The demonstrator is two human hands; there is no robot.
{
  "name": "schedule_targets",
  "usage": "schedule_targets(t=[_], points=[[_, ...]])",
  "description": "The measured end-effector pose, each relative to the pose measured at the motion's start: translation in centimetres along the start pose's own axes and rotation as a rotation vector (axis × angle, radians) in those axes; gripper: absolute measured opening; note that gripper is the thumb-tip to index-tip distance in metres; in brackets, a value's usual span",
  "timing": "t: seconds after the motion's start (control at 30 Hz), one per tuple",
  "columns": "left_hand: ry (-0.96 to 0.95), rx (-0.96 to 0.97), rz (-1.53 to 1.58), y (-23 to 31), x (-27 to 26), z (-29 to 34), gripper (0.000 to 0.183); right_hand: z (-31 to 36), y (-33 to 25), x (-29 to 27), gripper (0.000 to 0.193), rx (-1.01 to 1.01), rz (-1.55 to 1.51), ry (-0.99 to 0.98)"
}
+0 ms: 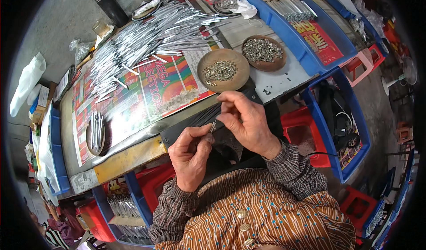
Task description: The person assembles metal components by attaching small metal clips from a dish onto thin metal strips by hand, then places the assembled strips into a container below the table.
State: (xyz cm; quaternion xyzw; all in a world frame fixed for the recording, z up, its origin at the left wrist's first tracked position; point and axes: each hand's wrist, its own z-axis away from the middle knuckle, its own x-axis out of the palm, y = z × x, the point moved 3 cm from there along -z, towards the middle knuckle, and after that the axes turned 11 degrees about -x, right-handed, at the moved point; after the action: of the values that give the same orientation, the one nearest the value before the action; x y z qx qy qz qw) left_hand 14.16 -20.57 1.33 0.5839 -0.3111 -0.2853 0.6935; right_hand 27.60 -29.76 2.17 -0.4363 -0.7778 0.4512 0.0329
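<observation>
My left hand [191, 154] is closed in a pinch around a thin metal rod [213, 126], whose tip sticks up between thumb and forefinger. Just right of that tip, my right hand [248, 123] has its thumb and fingers curled together; anything in them is too small to make out. Both hands are above the table's front edge. Beyond the right hand stands a wooden bowl [204, 66] of small brass-coloured pins [220, 71]. A second bowl [278, 65] beside it holds small dark metal pieces [262, 49].
Many silvery rods [146, 35] lie heaped on the printed sheet [146, 90]. At the left, a small dish [102, 149] holds several rods. A blue tray [306, 57] stands at the back right, and a blue crate [339, 174] with dark items is below it. A red stool [306, 121] stands under the table.
</observation>
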Motion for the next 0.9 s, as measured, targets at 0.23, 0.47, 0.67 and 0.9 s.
schedule_targets(t=[0.23,0.47,0.67,0.9], points=[[-0.018,0.044,0.011,-0.4,0.1,-0.1,0.014,0.7,-0.4,1.1,0.042,-0.178,0.066,-0.049],[-0.025,-0.053,0.056,-0.2,0.0,0.1,0.019,0.5,-0.6,-0.2,0.028,-0.038,0.012,-0.017],[-0.033,0.017,0.034,-0.5,0.0,0.0,0.014,1.0,-0.6,1.0,0.023,-0.215,0.032,-0.001],[-0.013,0.032,0.032,-0.5,0.3,-0.1,0.013,1.2,-0.5,1.5,0.017,-0.217,0.030,0.024]])
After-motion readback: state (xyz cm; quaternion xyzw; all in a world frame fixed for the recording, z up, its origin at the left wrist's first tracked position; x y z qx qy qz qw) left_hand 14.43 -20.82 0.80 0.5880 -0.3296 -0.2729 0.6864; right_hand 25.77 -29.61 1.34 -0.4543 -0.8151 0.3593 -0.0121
